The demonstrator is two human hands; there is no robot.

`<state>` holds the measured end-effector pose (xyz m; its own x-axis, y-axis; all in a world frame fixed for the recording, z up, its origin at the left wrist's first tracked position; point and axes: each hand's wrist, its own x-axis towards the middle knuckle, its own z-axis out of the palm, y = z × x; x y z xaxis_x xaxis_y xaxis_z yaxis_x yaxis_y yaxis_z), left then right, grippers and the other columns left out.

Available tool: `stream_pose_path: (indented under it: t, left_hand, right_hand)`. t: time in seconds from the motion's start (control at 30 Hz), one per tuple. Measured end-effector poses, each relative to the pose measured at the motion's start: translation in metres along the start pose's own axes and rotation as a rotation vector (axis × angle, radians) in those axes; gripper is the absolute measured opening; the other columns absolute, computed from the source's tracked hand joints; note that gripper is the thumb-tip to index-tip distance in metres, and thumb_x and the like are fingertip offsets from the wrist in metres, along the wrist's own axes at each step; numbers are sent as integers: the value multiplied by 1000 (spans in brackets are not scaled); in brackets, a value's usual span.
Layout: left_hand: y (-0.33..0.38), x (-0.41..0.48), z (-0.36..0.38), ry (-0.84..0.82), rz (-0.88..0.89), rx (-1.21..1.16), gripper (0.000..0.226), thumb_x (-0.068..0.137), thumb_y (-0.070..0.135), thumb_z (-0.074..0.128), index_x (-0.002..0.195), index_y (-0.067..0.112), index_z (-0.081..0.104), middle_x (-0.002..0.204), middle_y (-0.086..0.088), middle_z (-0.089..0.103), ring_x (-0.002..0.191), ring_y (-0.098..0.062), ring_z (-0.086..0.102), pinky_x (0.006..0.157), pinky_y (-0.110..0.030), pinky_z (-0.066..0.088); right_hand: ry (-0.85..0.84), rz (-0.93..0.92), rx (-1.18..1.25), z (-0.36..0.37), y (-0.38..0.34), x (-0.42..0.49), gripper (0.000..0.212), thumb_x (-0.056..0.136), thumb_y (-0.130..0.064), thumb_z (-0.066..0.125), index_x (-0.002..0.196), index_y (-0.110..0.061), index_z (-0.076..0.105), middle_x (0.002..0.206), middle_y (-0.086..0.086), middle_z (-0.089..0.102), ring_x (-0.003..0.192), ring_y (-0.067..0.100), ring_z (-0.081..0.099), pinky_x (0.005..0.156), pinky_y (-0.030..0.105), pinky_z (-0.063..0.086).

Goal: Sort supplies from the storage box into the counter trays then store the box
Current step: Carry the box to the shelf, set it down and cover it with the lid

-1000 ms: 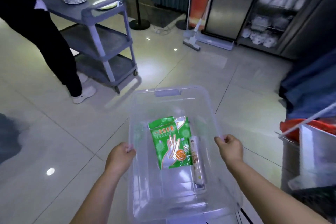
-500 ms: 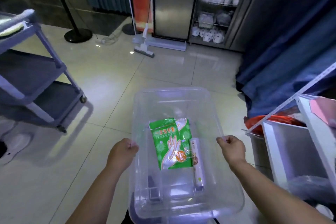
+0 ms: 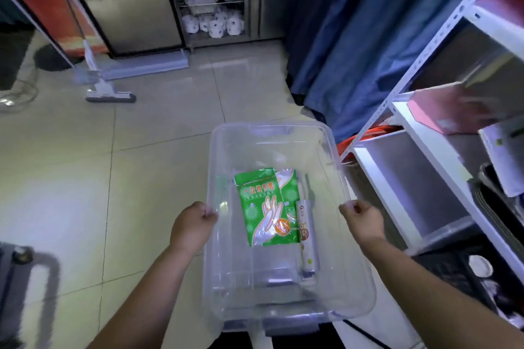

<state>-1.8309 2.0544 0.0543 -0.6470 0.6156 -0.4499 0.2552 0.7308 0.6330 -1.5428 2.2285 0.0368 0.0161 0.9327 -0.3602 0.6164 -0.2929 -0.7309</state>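
I carry a clear plastic storage box (image 3: 270,130) in front of me, above the tiled floor. My left hand (image 3: 191,225) grips its left rim and my right hand (image 3: 363,219) grips its right rim. Inside lies a green packet of disposable gloves (image 3: 268,207) flat on the bottom. A slim roll in a printed wrapper (image 3: 307,238) lies along the packet's right side.
A white metal shelving rack (image 3: 419,167) with boxes and bags stands close on the right. A blue curtain (image 3: 354,37) hangs beyond it. A mop (image 3: 109,93) lies on the floor at the left, near a steel cabinet and a wire rack of white rolls (image 3: 212,25).
My view has swung to the right with the box: the grey cart and the other person have left the frame, and the white rack has come in close on the right.
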Motion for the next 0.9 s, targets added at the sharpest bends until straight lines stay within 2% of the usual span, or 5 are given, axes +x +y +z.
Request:
stream_pose_path:
  t: [0.33,0.43,0.67,0.8,0.9]
  left_hand:
    - [86,146,113,-182,-39,173,9,83,23,62,80,14,61,78,-6,66,75,-24,62,65,-25,38]
    - [95,192,154,-234,-125,141,10,79,18,65,72,19,58,65,-1,66,62,-18,62,59,-26,44]
    - [71,299,259,-329,-386,-82,12,76,2,69,69,-1,61,66,-18,60,63,-25,58,73,-47,56]
    - [43,357,327,-359,-499,-147,17,77,-6,67,66,4,59,65,-16,62,56,-25,59,62,-37,54]
    - [18,392,378,-347,-539,-155,24,78,-8,63,62,9,57,76,-19,64,72,-27,61,77,-46,53]
  right_hand:
    - [-52,161,-47,-10,19,173,23,80,-15,61,58,-18,52,60,2,53,63,23,52,65,33,44]
    - [-82,175,-77,-1,34,231,25,81,-15,62,59,-20,52,62,2,53,64,23,53,65,34,44]
    - [-104,243,-49,45,95,354,32,81,-10,64,55,-20,48,59,3,47,59,21,43,62,29,36]
    - [-40,306,-21,87,148,417,13,82,-10,64,69,-10,64,67,9,56,64,23,51,65,31,43]
    - [20,344,-13,120,189,458,8,84,-9,63,83,-2,65,81,14,60,75,28,56,74,42,51]
